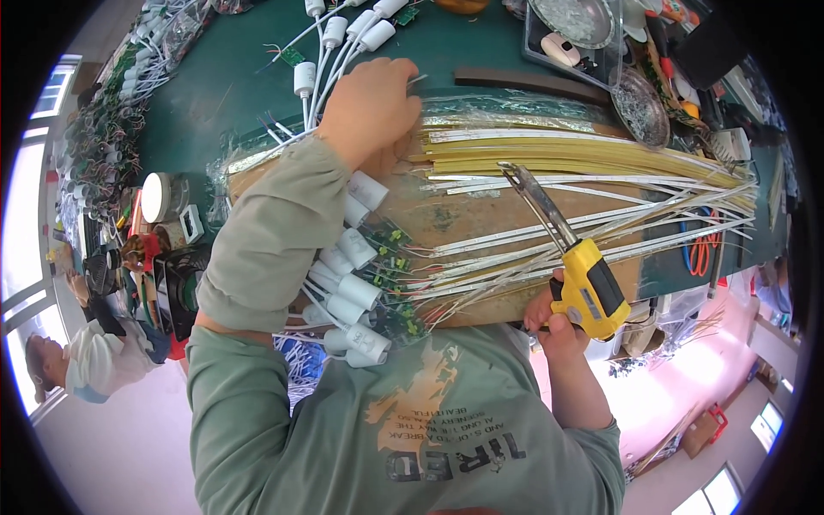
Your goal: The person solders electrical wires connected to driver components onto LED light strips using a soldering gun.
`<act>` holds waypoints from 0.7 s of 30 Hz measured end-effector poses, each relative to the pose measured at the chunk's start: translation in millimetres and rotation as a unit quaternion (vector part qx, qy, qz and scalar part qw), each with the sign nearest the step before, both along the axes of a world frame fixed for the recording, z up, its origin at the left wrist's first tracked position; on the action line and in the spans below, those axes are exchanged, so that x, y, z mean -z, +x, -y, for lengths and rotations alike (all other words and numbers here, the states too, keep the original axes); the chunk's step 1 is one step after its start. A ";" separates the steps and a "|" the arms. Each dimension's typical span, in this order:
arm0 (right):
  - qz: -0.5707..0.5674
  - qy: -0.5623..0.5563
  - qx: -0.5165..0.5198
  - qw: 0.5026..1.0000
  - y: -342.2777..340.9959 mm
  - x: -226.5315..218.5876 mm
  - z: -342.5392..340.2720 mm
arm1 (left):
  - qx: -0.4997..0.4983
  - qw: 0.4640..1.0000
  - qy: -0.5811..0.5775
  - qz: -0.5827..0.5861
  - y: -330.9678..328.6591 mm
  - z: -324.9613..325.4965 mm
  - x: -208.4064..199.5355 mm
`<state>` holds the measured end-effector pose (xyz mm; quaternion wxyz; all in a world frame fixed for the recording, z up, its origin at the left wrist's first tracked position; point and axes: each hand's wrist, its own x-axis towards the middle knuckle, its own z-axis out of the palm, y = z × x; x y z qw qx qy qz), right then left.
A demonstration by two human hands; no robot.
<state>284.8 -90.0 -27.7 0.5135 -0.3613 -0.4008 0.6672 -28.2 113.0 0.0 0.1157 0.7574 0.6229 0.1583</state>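
Observation:
My left hand (373, 107) is closed over the far middle of the bench, knuckles up. A thin pale end pokes out by its fingertips; the rest of what they grip is hidden. White cylinders on white cables (333, 33) lie just beyond it. My right hand (562, 326) is wrapped round the handle of a yellow-and-black soldering gun (592, 292), whose metal tip points up and left over the strips. More white cylinders (354, 292) with small green circuit boards (399, 275) lie below my left forearm. Their wires reach toward long, narrow white strips (515, 240).
A bundle of yellow strips (549, 159) lies on brown board, near a dark bar (528, 83). At the far right are a clear tray (609, 64), a metal dish (642, 107) and orange-handled scissors (704, 249). Circuit boards (86, 163) pile up at left; another person (112, 352) is beyond.

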 end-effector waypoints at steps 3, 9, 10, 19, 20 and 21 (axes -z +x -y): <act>0.006 0.004 -0.004 1.000 -0.1 -0.3 -0.3 | 0.001 1.000 -0.015 0.025 -3.6 -0.8 0.1; 0.018 -0.005 -0.011 1.000 -0.3 -3.5 -1.0 | -0.025 0.988 -0.061 0.138 -7.0 26.8 -19.2; 0.024 -0.006 -0.011 1.000 -0.2 -4.2 -0.9 | -0.031 0.985 -0.064 0.154 -6.6 33.6 -23.0; 0.057 -0.012 -0.012 0.998 -0.1 -5.9 0.4 | 0.174 0.983 0.027 0.051 9.0 83.5 -21.0; 0.061 -0.013 -0.013 0.998 0.1 -5.6 0.8 | 0.196 0.977 0.063 0.054 13.4 88.0 -17.3; 0.061 -0.015 -0.014 0.998 1.0 -5.4 1.3 | 0.196 0.977 0.062 0.054 14.5 91.3 -15.4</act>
